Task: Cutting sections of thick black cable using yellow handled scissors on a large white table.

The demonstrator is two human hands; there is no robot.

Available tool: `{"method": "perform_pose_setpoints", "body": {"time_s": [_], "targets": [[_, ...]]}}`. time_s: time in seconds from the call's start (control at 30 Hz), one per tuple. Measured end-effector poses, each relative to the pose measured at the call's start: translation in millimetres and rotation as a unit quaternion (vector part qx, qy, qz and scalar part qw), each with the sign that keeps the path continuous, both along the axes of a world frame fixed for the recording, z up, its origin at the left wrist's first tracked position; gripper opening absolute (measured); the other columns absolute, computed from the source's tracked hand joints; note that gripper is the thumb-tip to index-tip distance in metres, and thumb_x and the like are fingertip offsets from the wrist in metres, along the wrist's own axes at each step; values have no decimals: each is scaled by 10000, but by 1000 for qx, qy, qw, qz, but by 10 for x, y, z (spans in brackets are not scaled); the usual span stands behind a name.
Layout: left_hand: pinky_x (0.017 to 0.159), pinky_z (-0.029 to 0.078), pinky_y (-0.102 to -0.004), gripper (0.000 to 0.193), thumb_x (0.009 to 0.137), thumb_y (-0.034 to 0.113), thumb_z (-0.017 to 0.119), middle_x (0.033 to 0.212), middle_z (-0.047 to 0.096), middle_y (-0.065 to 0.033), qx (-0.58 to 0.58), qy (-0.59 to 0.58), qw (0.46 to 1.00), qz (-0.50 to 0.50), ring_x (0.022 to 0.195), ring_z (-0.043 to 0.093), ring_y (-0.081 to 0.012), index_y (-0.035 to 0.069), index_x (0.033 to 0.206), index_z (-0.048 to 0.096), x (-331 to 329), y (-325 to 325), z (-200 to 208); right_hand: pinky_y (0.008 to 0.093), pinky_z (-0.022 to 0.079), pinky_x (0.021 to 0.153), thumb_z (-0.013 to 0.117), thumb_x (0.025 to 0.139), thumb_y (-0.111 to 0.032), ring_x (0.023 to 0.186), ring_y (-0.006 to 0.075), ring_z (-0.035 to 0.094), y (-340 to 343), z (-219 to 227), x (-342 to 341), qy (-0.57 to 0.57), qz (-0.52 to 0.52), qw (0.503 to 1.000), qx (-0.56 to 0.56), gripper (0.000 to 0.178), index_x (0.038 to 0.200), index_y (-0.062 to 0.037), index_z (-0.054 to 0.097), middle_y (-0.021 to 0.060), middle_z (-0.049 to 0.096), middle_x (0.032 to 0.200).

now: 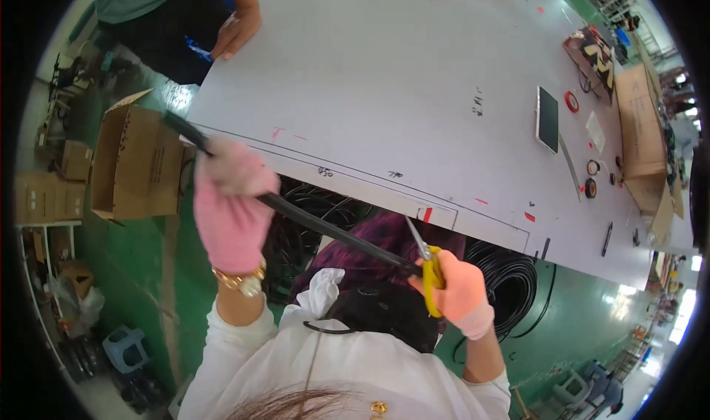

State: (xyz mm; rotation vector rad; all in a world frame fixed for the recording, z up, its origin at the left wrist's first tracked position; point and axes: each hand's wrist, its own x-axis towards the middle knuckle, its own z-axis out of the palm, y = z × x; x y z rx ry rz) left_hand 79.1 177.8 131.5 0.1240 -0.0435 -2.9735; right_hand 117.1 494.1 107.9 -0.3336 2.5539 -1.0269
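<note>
My left hand [237,209], in a pink knitted glove, is closed round a long black cable-like length [333,231]. One end of it sticks out past that hand to the upper left, over the table's edge. From there it slants down to my right hand [464,294], in an orange-pink glove. That hand grips yellow-handled scissors [432,283], their blades pointing up toward the table edge. The cable's lower end meets the fingers beside the scissors; whether they pinch it too, I cannot tell. The white table [384,94] bears drawn lines and red marks along its near edge.
Coiled black cables [510,279] lie below the table's front edge. A co-worker's hand [238,31] rests at the far left corner. An open cardboard box [137,161] stands at left. At right are a tablet [547,120], tape rolls [572,102] and a pen [607,239].
</note>
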Motion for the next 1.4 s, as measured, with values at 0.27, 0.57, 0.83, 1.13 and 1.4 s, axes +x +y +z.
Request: {"method": "perform_pose_setpoints", "body": {"time_s": [0.27, 0.57, 0.83, 1.13, 1.4], "targets": [[484, 265, -226, 415, 999, 492, 519, 699, 331, 70, -130, -104, 978, 122, 515, 270, -59, 80, 967, 561, -394, -1052, -552, 257, 434, 587, 815, 701, -1, 627, 93, 548, 129, 446, -77, -128, -32, 991, -31, 219, 853, -4, 656, 17, 627, 702], [1083, 391, -436, 702, 918, 153, 680, 1361, 509, -238, -733, -392, 379, 406, 1239, 517, -354, -80, 1455, 291, -789, -1186, -1336, 426, 371, 531, 825, 552, -78, 583, 309, 487, 100, 61, -103, 161, 139, 962, 170, 353, 665, -83, 491, 54, 624, 670], [1017, 401, -434, 364, 832, 247, 704, 1163, 592, -96, -932, -283, 150, 172, 1138, 533, -303, 115, 1157, 608, -804, -989, -1180, 450, 386, 557, 908, 588, -198, 624, 356, 519, -21, -63, -205, 177, 166, 952, 185, 422, 699, -55, 527, 122, 541, 645], [865, 419, -385, 371, 842, 435, 692, 729, 603, -15, -942, -108, 279, 155, 824, 591, -251, 131, 635, 643, -714, -1369, -1079, 449, 433, 545, 769, 811, -269, 611, 358, 566, -112, 2, -415, 161, 189, 939, 237, 243, 871, -95, 610, 129, 567, 652], [890, 419, -369, 478, 817, 555, 650, 691, 643, -8, -962, -112, 223, 110, 860, 600, -218, 121, 631, 722, -674, -1700, -1026, 451, 426, 540, 782, 803, -264, 592, 359, 553, -342, 92, -603, 170, 205, 933, 242, 288, 785, -84, 558, 139, 557, 647]]}}
